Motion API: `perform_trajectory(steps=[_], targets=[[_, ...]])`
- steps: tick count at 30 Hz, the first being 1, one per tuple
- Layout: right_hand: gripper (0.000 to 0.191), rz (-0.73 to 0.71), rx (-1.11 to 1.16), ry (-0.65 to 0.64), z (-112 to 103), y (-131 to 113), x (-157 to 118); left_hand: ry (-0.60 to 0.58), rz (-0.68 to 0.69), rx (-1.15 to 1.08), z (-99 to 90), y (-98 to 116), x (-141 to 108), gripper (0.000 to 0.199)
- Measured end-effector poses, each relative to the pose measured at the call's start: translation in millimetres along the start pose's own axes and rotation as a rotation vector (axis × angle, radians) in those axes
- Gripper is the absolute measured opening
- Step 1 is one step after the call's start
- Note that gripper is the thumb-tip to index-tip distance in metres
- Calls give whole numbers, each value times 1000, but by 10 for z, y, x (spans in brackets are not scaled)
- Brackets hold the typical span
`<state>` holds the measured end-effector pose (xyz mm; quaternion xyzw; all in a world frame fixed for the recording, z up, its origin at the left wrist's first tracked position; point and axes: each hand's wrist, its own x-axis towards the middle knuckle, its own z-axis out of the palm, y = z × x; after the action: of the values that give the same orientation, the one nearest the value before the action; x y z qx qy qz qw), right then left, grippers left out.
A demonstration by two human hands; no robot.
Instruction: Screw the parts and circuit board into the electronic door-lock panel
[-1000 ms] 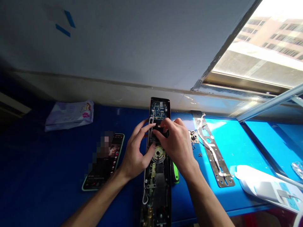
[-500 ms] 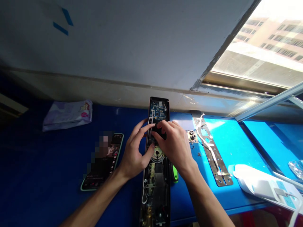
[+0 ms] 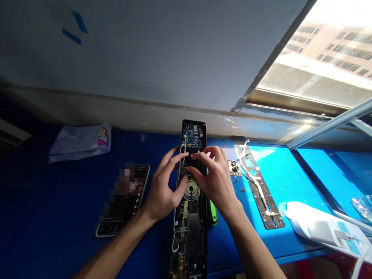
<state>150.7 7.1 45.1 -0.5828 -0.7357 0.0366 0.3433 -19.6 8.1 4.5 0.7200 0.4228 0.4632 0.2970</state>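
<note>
A long black housing (image 3: 197,217) lies upright in the middle of the view, with a blue circuit board (image 3: 192,136) at its far end and a round metal ring (image 3: 191,189) below that. My left hand (image 3: 168,184) rests on its left edge, thumb and fingers apart around a dark part inside. From the right, my right hand (image 3: 215,176) reaches over the same dark part, its thumb and index fingertip apart at it. Whether the right fingers pinch something small is unclear. A white cable (image 3: 175,236) runs along the left side of the housing.
A phone (image 3: 124,205) lies left, a purple packet (image 3: 81,142) behind it. Right of the housing are a green-black tool (image 3: 213,213), a small lock part (image 3: 235,167), screws (image 3: 243,190), a perforated black plate (image 3: 261,193) and a white device (image 3: 319,224).
The view has shifted slightly. My right thumb and index fingertip have spread somewhat, showing more of the dark part between them. My left hand keeps nearly the same pose on the housing.
</note>
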Motion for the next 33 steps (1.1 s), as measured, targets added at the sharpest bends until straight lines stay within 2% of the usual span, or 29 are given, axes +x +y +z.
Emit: perform_trajectory(steps=[8, 11, 14, 17, 22, 24, 28, 33], targets=[[26, -59, 114, 17, -79, 113, -97, 21, 14, 112, 11, -3, 34, 49], [27, -33, 149, 54, -154, 166, -120, 84, 85, 250, 16, 63, 96, 47], [19, 62, 147, 105, -274, 287, -129, 125, 221, 372, 25, 208, 189, 38], [15, 185, 91, 69, -404, 486, -137, 43, 360, 376, 73, 383, 308, 27], [11, 333, -105, -102, -518, 828, -216, -192, 498, 374, 284, 576, 481, 20], [13, 366, -160, -170, -515, 918, -263, -256, 518, 400, 385, 613, 517, 19], [32, 373, -170, -294, -443, 1027, -334, -325, 530, 426, 535, 655, 541, 17], [37, 385, -107, -318, -317, 1121, -365, -353, 523, 443, 597, 663, 548, 18]])
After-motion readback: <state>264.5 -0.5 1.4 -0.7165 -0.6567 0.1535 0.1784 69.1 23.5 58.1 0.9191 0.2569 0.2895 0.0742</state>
